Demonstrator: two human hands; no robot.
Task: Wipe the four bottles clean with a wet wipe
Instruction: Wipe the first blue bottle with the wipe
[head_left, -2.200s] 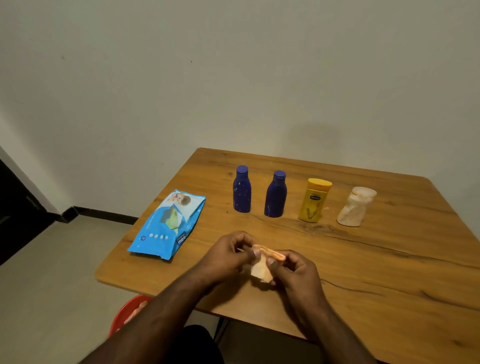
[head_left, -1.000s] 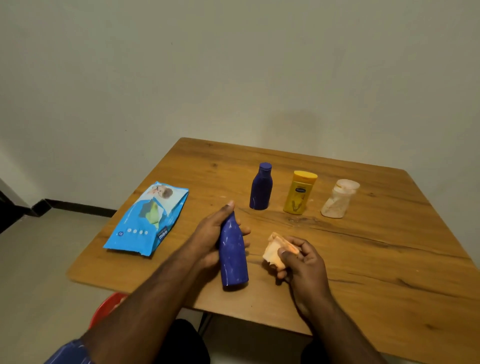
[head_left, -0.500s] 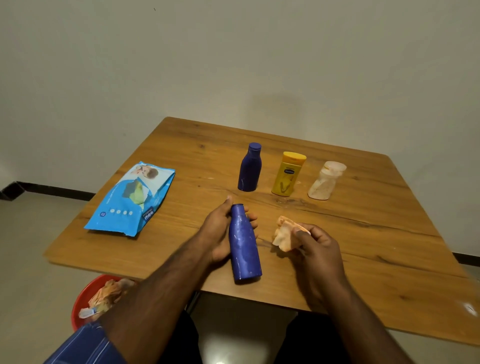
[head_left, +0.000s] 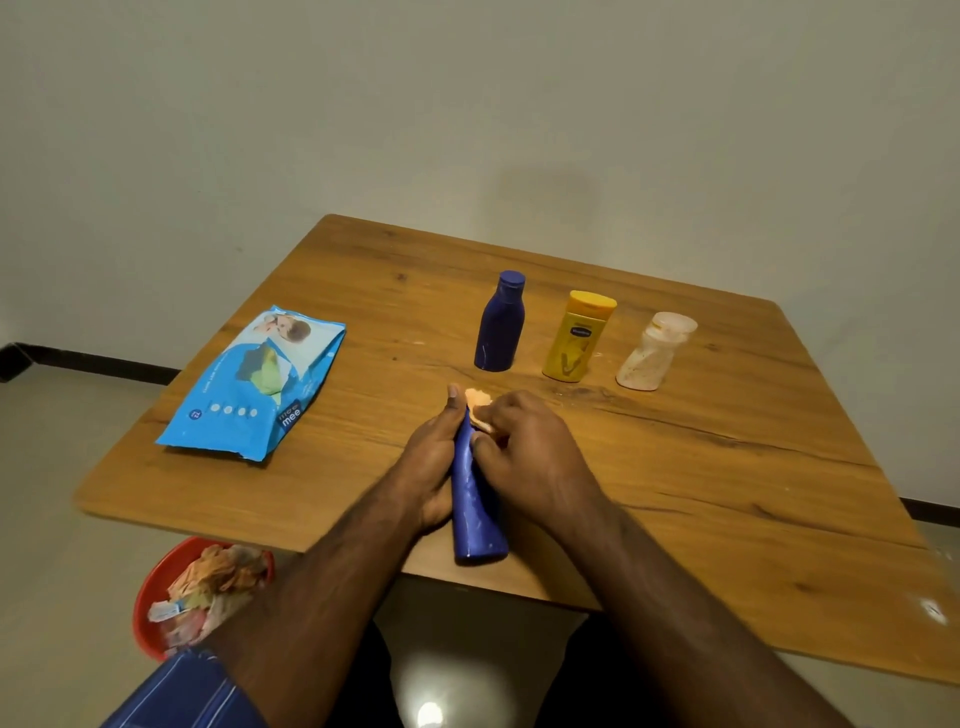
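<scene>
My left hand (head_left: 428, 467) grips a blue bottle (head_left: 475, 514) tilted over the near part of the wooden table (head_left: 727, 467), its base toward me. My right hand (head_left: 524, 447) holds an orange-stained wet wipe (head_left: 478, 402) against the bottle's neck and covers its upper part. Farther back stand a second blue bottle (head_left: 500, 325), a yellow bottle (head_left: 577, 338) and a whitish, smeared bottle (head_left: 655, 352) in a row.
A blue pack of wet wipes (head_left: 254, 384) lies flat on the table's left side. Below the table's near left edge a red bin (head_left: 197, 597) holds crumpled used wipes. A plain wall stands behind the table.
My left hand picked the leftmost blue bottle out of the row and brought it near. My right hand has moved left and put the wipe onto the bottle's neck.
</scene>
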